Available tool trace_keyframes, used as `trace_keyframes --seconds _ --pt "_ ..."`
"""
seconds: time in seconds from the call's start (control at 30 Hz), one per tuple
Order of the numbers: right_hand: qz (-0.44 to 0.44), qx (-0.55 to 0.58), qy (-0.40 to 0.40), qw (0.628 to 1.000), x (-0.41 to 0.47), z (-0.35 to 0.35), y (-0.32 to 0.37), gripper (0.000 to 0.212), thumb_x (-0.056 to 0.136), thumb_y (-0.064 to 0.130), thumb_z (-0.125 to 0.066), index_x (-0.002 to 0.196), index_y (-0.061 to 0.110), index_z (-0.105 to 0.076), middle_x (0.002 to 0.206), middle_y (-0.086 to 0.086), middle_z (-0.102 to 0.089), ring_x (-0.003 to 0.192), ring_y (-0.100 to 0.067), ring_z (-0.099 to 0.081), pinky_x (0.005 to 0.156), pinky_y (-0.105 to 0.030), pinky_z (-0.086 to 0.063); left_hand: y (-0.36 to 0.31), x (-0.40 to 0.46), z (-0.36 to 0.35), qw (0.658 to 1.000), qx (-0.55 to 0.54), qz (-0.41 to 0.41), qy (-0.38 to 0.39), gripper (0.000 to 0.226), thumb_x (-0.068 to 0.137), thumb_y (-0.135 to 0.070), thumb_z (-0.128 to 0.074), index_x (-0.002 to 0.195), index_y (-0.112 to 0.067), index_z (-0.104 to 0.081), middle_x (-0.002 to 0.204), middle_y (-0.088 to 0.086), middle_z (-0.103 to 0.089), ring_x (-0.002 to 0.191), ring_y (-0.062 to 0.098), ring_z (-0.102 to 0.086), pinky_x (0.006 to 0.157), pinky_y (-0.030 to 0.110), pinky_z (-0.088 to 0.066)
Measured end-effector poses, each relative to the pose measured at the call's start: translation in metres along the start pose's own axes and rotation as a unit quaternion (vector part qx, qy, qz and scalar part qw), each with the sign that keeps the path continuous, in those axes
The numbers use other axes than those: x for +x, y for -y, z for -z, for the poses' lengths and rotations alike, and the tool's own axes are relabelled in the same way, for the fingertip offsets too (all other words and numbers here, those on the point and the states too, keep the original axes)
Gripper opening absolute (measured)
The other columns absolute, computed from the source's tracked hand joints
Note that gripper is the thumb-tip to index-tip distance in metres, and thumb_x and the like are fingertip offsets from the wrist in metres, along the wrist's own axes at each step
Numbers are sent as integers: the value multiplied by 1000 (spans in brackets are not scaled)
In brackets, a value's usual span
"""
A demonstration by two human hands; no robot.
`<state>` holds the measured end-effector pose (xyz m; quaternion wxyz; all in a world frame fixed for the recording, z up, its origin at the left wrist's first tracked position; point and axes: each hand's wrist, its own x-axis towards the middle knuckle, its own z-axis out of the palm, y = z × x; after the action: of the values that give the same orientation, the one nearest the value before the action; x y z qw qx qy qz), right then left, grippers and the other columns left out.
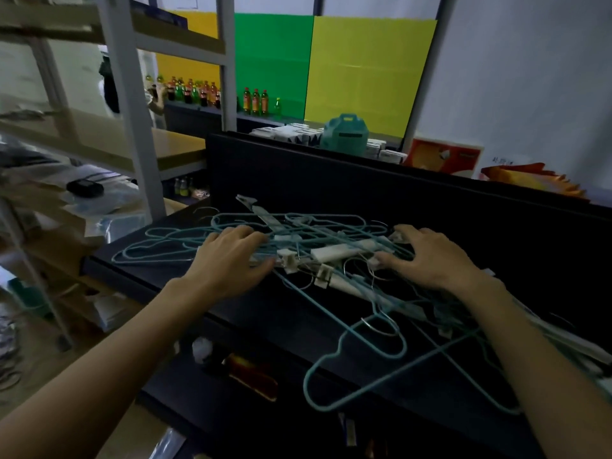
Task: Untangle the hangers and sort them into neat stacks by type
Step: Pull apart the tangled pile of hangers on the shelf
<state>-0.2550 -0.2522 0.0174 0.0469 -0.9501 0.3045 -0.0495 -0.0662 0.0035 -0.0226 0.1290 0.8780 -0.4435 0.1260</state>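
Both hands lie spread, gripping nothing: left hand (pixel 231 256) and right hand (pixel 433 256) press the tangled hangers (pixel 331 256) heaped between them on the counter (pixel 231 303), the pile's length running left-right, each hand equally near.

dark counter (pixel 271 313) in front of me, black top with a raised black back panel (pixel 331 180) along its far edge. one tangled pile of hangers (pixel 331 256) lies on it, spread from the left edge across the middle to the right edge. teal wire hangers (pixel 159 250) reach the left edge; another teal wire hanger (pixel 361 362) hangs over the near edge. white clip hangers (pixel 334 253) sit mixed in at the middle of the pile, one sticking toward the back panel. my left hand (pixel 231 256) and my right hand (pixel 433 256) both rest flat on the pile, fingers spread.
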Motion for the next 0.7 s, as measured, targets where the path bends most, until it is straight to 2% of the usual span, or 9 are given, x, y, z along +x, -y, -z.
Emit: trace_keyframes --seconds 0.1,0.2,0.27,0.33,0.43,0.57,0.63,0.7 --pt "-20 91 66 993 13 -1 -8 96 62 89 -43 141 36 -34 148 -1 -40 126 -27 -46 100 -41 -41 9 25 -11 1000 -5 -8 -4 58 89 -62 -41 134 -26 -49 136 -2 -47 127 22 -41 102 39 -30" --pt "-28 124 55 990 16 -5 -10 93 62 84 -51 141 37 -37 149 2 -37 131 -25 -41 104 -40 -37 16 47 -18 999 -18 -26 -5 64 82 -65 -32 129 -27 -53 133 -1 -50 125 23 -44 101 39 -30" --pt "-26 128 36 991 18 -5 -11 88 61 83 -53 137 39 -41 143 3 -44 123 -21 -45 101 -38 -40 21 64 -22 999 -15 -35 -10 66 82 -69 -29 128 -29 -53 128 -2 -53 119 22 -47 99 38 -31" --pt "-20 142 21 989 19 -4 -10 84 61 82 -55 132 40 -47 133 5 -52 107 -14 -49 90 -31 -42 24 78 -25 999 -11 -51 -16 73 79 -75 -26 128 -29 -54 118 0 -53 112 23 -48 95 37 -33" --pt "-19 150 11 989 16 -4 -6 75 66 74 -59 131 37 -49 128 5 -55 98 -9 -49 83 -25 -37 28 93 -30 996 -25 -83 -18 72 80 -77 -34 124 -26 -57 106 -1 -46 104 22 -46 88 35 -36" --pt "-41 175 -18 984 11 -2 3 77 67 65 -63 134 33 -47 134 1 -52 115 -15 -50 90 -24 -36 37 104 -31 992 -43 -117 -19 80 72 -84 -28 114 -24 -60 113 -1 -42 107 20 -42 86 34 -40" --pt "-50 190 -35 980 8 1 9 78 67 61 -65 136 31 -45 136 -1 -52 123 -19 -49 92 -25 -37 40 107 -32 990 -64 -123 -3 82 72 -87 -30 116 -23 -58 123 -1 -42 113 20 -43 86 33 -43" --pt "-50 193 -50 979 4 3 15 81 65 62 -65 137 32 -45 134 -2 -53 123 -21 -50 96 -30 -40 44 107 -31 988 -88 -126 18 87 69 -89 -26 120 -24 -55 129 -2 -47 110 19 -50 81 32 -47"
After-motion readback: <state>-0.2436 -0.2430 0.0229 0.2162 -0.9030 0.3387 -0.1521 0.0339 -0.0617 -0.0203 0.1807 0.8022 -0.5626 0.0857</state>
